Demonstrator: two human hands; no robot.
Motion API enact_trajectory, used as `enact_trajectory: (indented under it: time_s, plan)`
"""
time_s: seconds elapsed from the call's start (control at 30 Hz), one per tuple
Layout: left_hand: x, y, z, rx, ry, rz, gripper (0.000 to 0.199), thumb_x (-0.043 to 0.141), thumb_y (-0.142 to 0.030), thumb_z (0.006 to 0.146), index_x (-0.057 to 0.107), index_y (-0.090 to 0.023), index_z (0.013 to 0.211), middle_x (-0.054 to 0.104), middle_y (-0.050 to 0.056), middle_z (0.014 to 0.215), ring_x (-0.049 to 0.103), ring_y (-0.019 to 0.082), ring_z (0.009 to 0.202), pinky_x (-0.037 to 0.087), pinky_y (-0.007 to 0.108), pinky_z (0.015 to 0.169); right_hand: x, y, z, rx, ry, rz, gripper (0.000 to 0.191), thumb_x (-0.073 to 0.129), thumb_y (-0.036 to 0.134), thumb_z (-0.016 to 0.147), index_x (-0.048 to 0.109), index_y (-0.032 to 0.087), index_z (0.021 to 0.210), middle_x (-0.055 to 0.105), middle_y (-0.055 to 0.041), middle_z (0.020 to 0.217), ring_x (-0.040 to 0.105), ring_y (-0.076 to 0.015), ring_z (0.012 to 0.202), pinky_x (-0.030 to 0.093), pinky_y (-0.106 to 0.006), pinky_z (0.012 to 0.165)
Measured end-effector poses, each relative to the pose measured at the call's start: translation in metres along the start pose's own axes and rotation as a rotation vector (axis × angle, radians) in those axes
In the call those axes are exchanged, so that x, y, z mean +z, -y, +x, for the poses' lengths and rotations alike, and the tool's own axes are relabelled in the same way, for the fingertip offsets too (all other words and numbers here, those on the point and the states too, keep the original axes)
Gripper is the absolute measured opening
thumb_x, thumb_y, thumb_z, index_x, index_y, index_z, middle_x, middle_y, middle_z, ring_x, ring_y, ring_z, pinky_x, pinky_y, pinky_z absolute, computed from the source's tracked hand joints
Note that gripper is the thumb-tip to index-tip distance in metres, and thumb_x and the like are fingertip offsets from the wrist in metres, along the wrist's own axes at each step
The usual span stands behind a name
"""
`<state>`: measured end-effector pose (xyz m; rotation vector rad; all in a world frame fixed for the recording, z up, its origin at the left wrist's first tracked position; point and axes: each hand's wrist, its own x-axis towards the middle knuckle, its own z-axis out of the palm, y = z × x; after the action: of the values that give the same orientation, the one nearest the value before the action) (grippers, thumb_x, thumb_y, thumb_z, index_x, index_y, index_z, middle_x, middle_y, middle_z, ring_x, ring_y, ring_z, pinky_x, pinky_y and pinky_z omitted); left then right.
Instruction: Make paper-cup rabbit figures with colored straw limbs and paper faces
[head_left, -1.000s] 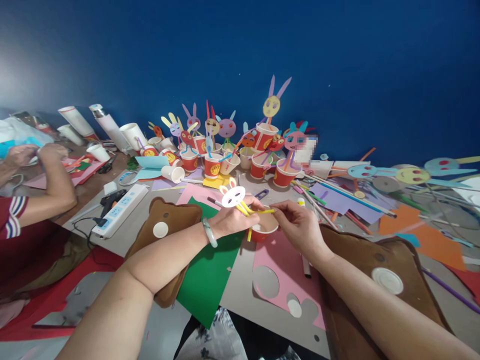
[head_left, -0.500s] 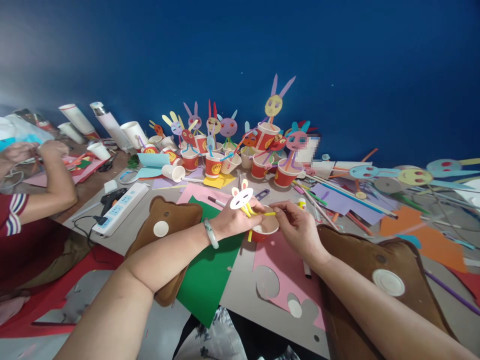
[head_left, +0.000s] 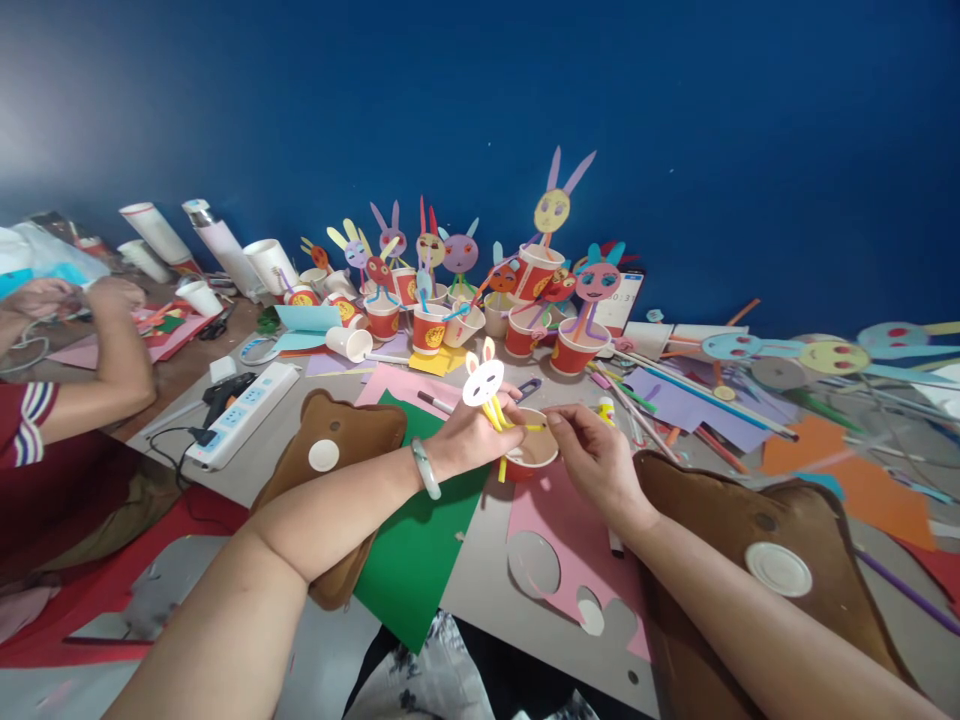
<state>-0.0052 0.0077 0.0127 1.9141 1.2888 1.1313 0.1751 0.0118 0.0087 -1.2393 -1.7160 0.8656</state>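
My left hand (head_left: 480, 437) is closed around the yellow stems of a small paper rabbit (head_left: 484, 383), whose white face and ears stand above my fingers. One yellow strip (head_left: 534, 428) reaches right across the mouth of a red paper cup (head_left: 532, 458), and another hangs down by its left side. My right hand (head_left: 596, 455) is at the cup's right rim, thumb and fingertips pinched together close to the strip's end. What lies between those fingertips, if anything, is too small to tell. The cup stands between my hands, partly covered by the left one.
Finished rabbit figures in red cups (head_left: 574, 350) line the wall. Brown cushions (head_left: 337, 440) lie beside my forearms, with green paper (head_left: 420, 560) and cut pink paper (head_left: 577, 540) between. A power strip (head_left: 244, 415) sits left, near another person's arm (head_left: 105, 370). Straws and paper scraps cover the right.
The rabbit's head has turned more upright and shifted slightly left. My right fingertips have moved a little up, away from the yellow strip's end they were pinching.
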Motion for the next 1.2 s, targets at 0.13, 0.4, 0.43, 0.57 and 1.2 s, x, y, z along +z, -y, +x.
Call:
enact_trajectory:
  time_s: [0.13,0.4,0.43,0.57,1.2]
  plan:
    - [0.000,0.001,0.002,-0.027,-0.049,0.007,0.010,0.069,-0.013,0.072,0.060,-0.017,0.070,0.064,0.010,0.108,0.063,0.023,0.103,0.047,0.044,0.101,0.001,0.001,-0.001,0.034,-0.005,0.034,0.025,0.056,0.044,0.087,0.065,0.021,0.082,0.067,-0.0044,0.074,0.061,-0.0191,0.066,0.050,-0.032,0.061]
    - [-0.005,0.002,0.006,-0.043,0.014,0.050,0.010,0.072,-0.013,0.069,0.063,-0.017,0.069,0.069,0.007,0.088,0.065,0.022,0.092,0.053,0.038,0.088,-0.001,0.002,-0.003,0.019,0.045,0.076,0.028,0.060,0.046,0.086,0.068,0.019,0.082,0.069,-0.0069,0.076,0.065,-0.0218,0.070,0.053,-0.036,0.066]
    - [-0.007,0.002,0.006,-0.036,0.023,0.067,0.009,0.072,-0.014,0.070,0.064,-0.017,0.070,0.069,0.006,0.086,0.066,0.022,0.090,0.053,0.037,0.086,-0.001,0.001,-0.003,0.014,0.050,0.073,0.029,0.059,0.046,0.087,0.068,0.019,0.083,0.070,-0.0074,0.077,0.065,-0.0221,0.071,0.053,-0.036,0.067]
    - [-0.010,0.000,0.004,-0.033,0.075,0.138,0.007,0.072,-0.018,0.074,0.065,-0.017,0.075,0.069,0.005,0.085,0.066,0.020,0.087,0.054,0.035,0.086,0.000,0.000,-0.003,-0.020,0.047,0.058,0.031,0.059,0.047,0.088,0.070,0.018,0.085,0.071,-0.0076,0.080,0.066,-0.0221,0.073,0.054,-0.036,0.068]
    - [0.000,-0.003,-0.001,-0.088,-0.101,-0.007,0.014,0.068,-0.013,0.076,0.055,-0.018,0.073,0.067,0.006,0.097,0.065,0.017,0.096,0.053,0.035,0.093,0.002,-0.005,-0.001,-0.001,0.023,0.105,0.027,0.060,0.043,0.085,0.073,0.019,0.087,0.075,-0.0067,0.082,0.065,-0.0197,0.069,0.055,-0.034,0.063]
